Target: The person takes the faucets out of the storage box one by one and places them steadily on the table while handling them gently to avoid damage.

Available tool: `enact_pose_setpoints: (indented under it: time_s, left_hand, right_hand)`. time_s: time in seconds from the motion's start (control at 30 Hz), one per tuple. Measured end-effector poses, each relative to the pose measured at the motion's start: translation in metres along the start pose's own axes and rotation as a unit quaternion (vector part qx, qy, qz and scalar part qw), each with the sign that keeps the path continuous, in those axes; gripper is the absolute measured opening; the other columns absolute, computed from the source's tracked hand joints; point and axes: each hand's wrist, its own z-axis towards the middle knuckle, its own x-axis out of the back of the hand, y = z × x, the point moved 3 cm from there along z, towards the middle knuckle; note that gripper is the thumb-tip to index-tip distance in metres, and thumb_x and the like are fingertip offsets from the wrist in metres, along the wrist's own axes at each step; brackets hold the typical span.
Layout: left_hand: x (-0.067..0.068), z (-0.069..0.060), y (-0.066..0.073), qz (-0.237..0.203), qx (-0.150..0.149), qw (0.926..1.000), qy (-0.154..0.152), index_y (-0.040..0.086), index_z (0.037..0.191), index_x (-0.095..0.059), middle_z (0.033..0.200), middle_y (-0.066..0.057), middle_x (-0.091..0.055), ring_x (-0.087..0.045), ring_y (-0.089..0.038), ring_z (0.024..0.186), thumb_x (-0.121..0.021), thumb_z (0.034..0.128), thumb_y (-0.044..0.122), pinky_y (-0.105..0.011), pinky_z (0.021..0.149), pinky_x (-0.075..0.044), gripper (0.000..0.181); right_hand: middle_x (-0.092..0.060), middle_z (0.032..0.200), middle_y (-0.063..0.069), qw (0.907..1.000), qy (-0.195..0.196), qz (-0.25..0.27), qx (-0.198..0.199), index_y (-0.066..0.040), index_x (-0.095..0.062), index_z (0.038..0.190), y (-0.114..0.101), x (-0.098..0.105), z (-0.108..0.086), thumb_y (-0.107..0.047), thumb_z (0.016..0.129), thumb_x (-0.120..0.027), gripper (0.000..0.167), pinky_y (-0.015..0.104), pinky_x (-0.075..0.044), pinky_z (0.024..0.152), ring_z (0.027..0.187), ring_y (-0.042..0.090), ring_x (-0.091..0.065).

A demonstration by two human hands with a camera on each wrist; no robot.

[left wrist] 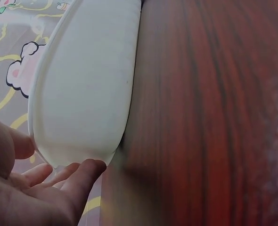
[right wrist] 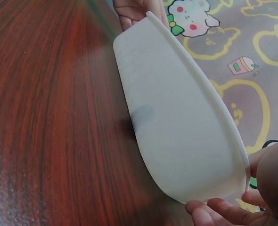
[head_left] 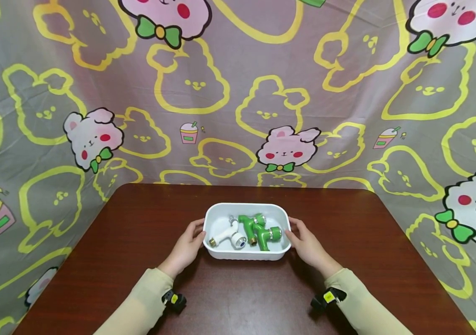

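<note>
A white plastic basin [head_left: 246, 255] is held between my two hands, one at each short end. My left hand [head_left: 188, 244] grips the left end, thumb at the rim and fingertips against the lower wall in the left wrist view. On the right end, my right hand [head_left: 308, 245] holds likewise, its fingertips [right wrist: 209, 209] at the bottom edge. Inside the basin lie a white tap [head_left: 225, 235] with a brass thread, and two green taps, one farther back [head_left: 248, 225] and one nearer the front right [head_left: 266, 236]. Whether the basin touches the table cannot be told.
The basin is over the middle of a dark red-brown wooden table [head_left: 246, 298]. A cloth printed with cartoon animals [head_left: 229, 116] hangs behind it and along both sides. Black camera straps with yellow marks sit on both wrists.
</note>
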Motion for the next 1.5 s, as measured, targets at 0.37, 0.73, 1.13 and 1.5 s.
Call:
enact_pose_setpoints:
  time_s: [0.37, 0.73, 1.13, 1.5]
  left_hand:
    - [0.004, 0.002, 0.002, 0.047, -0.013, 0.9988, -0.004, 0.0, 0.149, -0.044, 0.14, -0.028, -0.06, -0.064, -0.037, 0.123, -0.054, 0.1064, 0.01, -0.047, 0.102, -0.052, 0.045]
    - [0.012, -0.002, 0.015, 0.137, -0.051, 0.9892, 0.015, -0.002, 0.138, -0.056, 0.136, -0.022, -0.062, -0.065, -0.036, 0.123, -0.064, 0.1027, 0.016, -0.049, 0.102, -0.053, 0.04]
    - [0.008, -0.009, 0.024, 0.275, -0.141, 0.9505, 0.031, -0.004, 0.146, -0.049, 0.146, -0.023, -0.053, -0.055, -0.036, 0.136, -0.073, 0.0965, 0.025, -0.051, 0.111, -0.046, 0.062]
    - [0.004, -0.017, 0.028, 0.338, -0.174, 0.9244, 0.03, -0.001, 0.148, -0.047, 0.151, -0.022, -0.049, -0.057, -0.036, 0.134, -0.079, 0.0919, 0.034, -0.049, 0.107, -0.05, 0.073]
  right_hand:
    - [-0.064, 0.124, 0.021, 0.9995, 0.003, -0.032, 0.009, -0.001, -0.045, 0.147, 0.001, 0.003, 0.003, -0.02, 0.106, -0.058, 0.047, 0.035, -0.055, 0.083, 0.103, 0.028, -0.066]
    - [-0.069, 0.123, 0.018, 0.9971, 0.036, -0.058, 0.033, -0.002, -0.058, 0.139, 0.001, 0.011, 0.004, -0.019, 0.106, -0.058, 0.037, 0.05, -0.05, 0.099, 0.114, 0.033, -0.065]
    - [-0.07, 0.121, 0.02, 0.9932, 0.087, -0.057, 0.053, -0.001, -0.065, 0.128, 0.0, 0.016, 0.009, -0.014, 0.104, -0.06, 0.028, 0.052, -0.048, 0.101, 0.115, 0.035, -0.065]
    - [-0.068, 0.124, 0.02, 0.9923, 0.092, -0.062, 0.055, -0.002, -0.065, 0.128, -0.006, 0.02, 0.012, -0.017, 0.105, -0.059, 0.028, 0.054, -0.048, 0.102, 0.117, 0.036, -0.063]
